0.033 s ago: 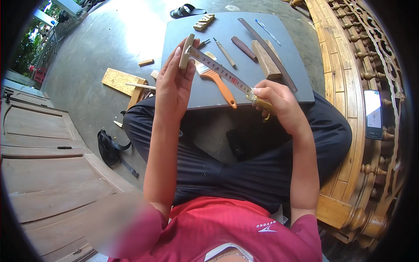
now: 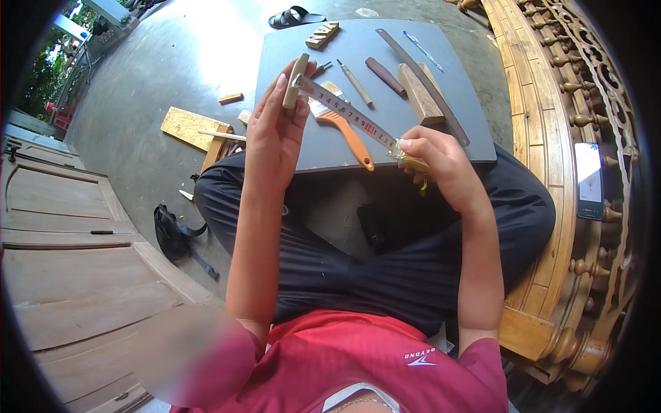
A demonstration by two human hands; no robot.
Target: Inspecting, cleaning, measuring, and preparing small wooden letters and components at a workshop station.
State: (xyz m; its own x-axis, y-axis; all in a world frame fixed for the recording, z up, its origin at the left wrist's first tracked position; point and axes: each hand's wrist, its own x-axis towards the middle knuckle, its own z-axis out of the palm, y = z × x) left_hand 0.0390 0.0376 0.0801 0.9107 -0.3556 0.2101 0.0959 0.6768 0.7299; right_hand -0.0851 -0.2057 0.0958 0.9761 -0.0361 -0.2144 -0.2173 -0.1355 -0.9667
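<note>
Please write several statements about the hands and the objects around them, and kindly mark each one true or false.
1. The left hand holds a small wooden piece. True.
2. The right hand grips a paintbrush. False: it grips a tape measure; the orange-handled brush lies on the grey table.
3. The pulled-out tape blade spans between the two hands. True.
4. The phone lies on the grey table. False: the phone is at the right, by the wooden railing.
5. A clear-and-blue pen lies on the table. True.
</note>
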